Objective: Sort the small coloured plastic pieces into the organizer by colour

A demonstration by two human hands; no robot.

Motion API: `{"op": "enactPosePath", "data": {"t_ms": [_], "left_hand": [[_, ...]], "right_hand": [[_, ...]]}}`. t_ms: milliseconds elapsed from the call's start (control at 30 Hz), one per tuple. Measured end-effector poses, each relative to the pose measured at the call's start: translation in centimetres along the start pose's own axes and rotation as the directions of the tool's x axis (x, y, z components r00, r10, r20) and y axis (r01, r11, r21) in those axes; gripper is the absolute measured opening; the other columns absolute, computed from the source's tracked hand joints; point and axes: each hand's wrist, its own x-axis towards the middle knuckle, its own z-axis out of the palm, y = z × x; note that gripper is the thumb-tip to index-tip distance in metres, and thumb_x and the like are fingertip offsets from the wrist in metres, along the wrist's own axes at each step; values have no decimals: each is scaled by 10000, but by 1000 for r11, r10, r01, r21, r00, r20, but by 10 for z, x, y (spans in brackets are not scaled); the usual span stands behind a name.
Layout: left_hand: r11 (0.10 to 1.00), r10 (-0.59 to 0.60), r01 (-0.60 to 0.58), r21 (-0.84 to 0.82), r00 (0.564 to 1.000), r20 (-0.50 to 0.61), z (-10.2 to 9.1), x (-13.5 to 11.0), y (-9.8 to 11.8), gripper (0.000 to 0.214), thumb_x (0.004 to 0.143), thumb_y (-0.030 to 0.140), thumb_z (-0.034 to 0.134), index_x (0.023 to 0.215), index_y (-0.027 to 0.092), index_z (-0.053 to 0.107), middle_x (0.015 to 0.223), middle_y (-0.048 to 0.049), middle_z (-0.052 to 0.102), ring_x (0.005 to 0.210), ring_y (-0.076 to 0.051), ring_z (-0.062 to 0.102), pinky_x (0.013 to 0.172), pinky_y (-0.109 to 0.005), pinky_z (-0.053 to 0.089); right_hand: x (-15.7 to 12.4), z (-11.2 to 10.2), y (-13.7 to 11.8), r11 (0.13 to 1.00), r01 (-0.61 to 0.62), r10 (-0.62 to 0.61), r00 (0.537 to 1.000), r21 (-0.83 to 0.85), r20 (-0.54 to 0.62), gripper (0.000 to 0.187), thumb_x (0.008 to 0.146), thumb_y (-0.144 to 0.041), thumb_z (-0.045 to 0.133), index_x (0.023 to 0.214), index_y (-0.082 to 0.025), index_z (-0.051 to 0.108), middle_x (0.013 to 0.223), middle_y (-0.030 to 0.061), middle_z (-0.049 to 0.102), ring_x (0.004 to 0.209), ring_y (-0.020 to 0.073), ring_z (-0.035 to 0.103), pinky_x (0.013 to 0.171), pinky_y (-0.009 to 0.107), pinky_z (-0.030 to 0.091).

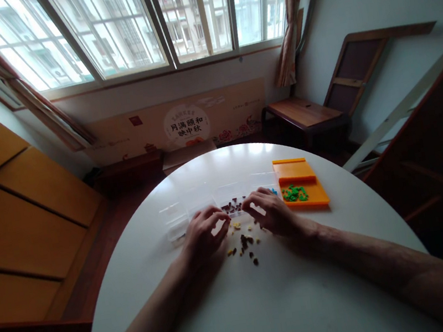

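Observation:
My left hand [204, 232] rests at the near left side of a clear plastic compartment box [193, 197]. Its thumb and forefinger curl together, with a tiny dark red speck near the tips that is too small to name. Over the box's near edge, my right hand [273, 214] also has thumb and forefinger bent into a pinch; anything between them is hidden. Small dark pieces [234, 206] lie in the compartment between the hands. On the tabletop below are loose brown pieces [244, 241] and pale yellow pieces [236, 225]. Blue pieces [274, 192] show beyond my right hand.
An orange tray [319, 195] holding small green pieces [295, 193] lies right of the box. Everything sits on a round white table [244, 308]. A wooden chair [305, 110] stands beyond its far right edge, and a printed carton [116, 138] leans below the window.

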Motion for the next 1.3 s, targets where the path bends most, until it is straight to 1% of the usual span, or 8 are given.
{"op": "enactPosePath", "data": {"t_ms": [200,467,600,733,900,1000,1133,1300], "left_hand": [[998,-47,49,32,997,-53,-3,2,3,73,1065,252,695,1052,245,766,1063,-23,762,853,-160,726,892,-357,511],[984,-65,88,155,987,-149,-3,5,3,135,1066,299,698,1006,246,807,989,-31,781,864,-187,735,828,-361,501],[965,-68,111,237,981,-180,0,8,-1,166,1069,317,699,984,254,827,964,-36,788,862,-205,719,829,-374,497],[961,-53,90,260,988,-146,3,9,-6,176,1082,300,677,1028,259,839,981,-39,789,847,-205,703,814,-372,495],[973,-25,56,224,990,-140,1,7,-3,165,1081,295,674,1060,257,834,998,-45,784,853,-199,713,815,-371,513],[994,29,-18,105,994,-107,-2,5,4,109,1045,285,720,1025,259,823,1012,-42,784,892,-195,739,851,-374,546],[991,133,-131,-40,990,39,-5,2,12,84,997,327,774,1039,272,821,1039,-49,792,922,-203,752,882,-384,588],[981,170,-154,-114,975,144,-4,1,10,142,1016,375,766,1109,287,828,1065,-65,786,933,-212,743,866,-383,606]], "right_hand": [[1,0,2,990,-132,134,988,40,-72,185,1035,-149,679,1176,-260,726,1093,44,786,1015,253,683,951,419,532],[1,-6,-2,998,-54,53,998,-44,-26,173,932,-88,672,1006,-242,696,1013,44,757,990,256,661,942,410,493],[3,-24,-2,992,48,-32,991,-119,132,136,892,-121,710,964,-235,692,969,42,747,942,251,634,927,409,470],[7,-40,-4,972,191,-142,942,-136,304,150,885,-178,754,1022,-230,721,1006,50,749,964,255,629,927,406,466],[8,-42,-7,959,212,-131,921,-188,367,61,917,-199,767,921,-236,718,981,61,733,941,251,615,896,406,465],[7,-39,-5,963,196,-119,925,-185,362,88,937,-184,751,885,-243,710,981,58,733,926,248,612,879,406,471],[3,-32,1,972,189,-130,928,-142,350,104,964,-141,719,959,-245,715,1024,59,738,979,251,626,915,403,481],[-2,-19,10,984,139,-107,963,-114,247,126,1059,-121,604,1039,-236,651,1092,76,736,1011,247,629,943,387,475]]}}
